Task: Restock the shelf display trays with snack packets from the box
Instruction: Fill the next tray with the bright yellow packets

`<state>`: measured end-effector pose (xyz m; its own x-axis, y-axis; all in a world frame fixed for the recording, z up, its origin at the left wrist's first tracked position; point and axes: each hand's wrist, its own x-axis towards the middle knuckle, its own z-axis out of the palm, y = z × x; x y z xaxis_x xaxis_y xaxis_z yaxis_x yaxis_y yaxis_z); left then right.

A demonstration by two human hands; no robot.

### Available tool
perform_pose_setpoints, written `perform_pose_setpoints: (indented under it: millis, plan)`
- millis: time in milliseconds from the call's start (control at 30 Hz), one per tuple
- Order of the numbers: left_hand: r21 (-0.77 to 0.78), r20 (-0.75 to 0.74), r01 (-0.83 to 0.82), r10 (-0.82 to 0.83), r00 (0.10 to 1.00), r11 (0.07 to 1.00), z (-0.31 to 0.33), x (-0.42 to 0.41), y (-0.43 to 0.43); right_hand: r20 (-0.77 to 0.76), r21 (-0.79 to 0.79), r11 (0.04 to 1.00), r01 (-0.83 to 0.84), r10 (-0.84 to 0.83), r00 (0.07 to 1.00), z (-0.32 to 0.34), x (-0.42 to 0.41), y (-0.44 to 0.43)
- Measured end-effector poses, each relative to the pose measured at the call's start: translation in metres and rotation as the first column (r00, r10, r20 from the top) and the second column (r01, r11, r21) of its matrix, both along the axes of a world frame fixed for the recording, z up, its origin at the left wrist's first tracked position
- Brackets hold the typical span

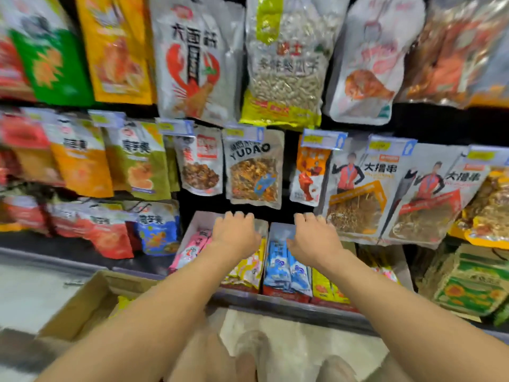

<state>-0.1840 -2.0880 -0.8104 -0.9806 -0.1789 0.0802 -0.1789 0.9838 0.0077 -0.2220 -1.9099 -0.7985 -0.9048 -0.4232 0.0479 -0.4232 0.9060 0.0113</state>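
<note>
Down on the low shelf, the left hand and right hand reach palm-down, a little apart, into the far ends of two display trays of snack packets, fingers bent so I cannot tell what they grip, the box near left

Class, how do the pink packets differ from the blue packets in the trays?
The pink packets lie in the left tray by the left hand; the blue packets lie in the right tray by the right hand. The pink packets slant leftward in view; the blue packets run straight. Both are slim sachets.
</note>
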Motion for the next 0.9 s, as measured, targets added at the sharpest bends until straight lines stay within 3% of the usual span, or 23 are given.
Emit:
perform_pose_setpoints:
  millis: [233, 433, 600, 900]
  plan:
    - [-0.026, -0.020, -0.185, 0.184, 0.983, 0.982, 0.046, 0.065, -0.081, -0.119, -0.012, 0.980, -0.198, 0.195, 0.973, 0.040, 0.038, -0.091]
    - [-0.007, -0.018, -0.332, 0.332, 0.943, 0.943, 0.041, 0.098, -0.160, -0.102, 0.014, 0.942, -0.335, 0.335, 0.937, 0.034, 0.048, -0.177]
    - [0.045, 0.039, -0.436, 0.434, 0.900, 0.899, -0.006, 0.123, -0.222, -0.013, 0.035, 0.916, -0.399, 0.400, 0.917, -0.011, 0.052, -0.245]
    - [0.139, 0.281, -0.619, 0.569, 0.773, 0.773, -0.131, 0.138, -0.292, 0.193, 0.078, 0.853, -0.516, 0.495, 0.847, -0.121, 0.049, -0.345]
